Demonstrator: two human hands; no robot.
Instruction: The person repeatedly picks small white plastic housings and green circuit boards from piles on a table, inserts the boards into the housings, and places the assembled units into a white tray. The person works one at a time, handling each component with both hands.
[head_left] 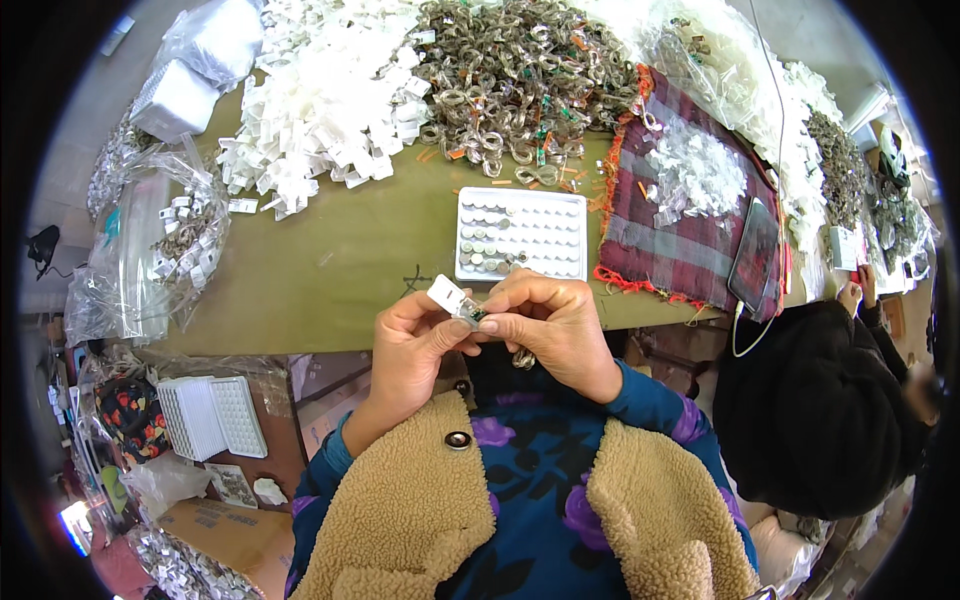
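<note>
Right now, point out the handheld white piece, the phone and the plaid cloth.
White piece (446,294): head view, its broad face.
Phone (755,256): head view, its dark screen.
Plaid cloth (640,245): head view, bare left part.

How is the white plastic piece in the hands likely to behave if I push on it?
The white plastic piece is probably light and fairly stiff: it's small, with straight edges. Its smooth-looking face may make it a bit slippery. The dark part showing at its lower end looks exposed, so that could be fragile.

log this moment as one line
left hand: holds white casing | right hand: pinches its lower end | white tray: partly filled, beyond hands
</note>
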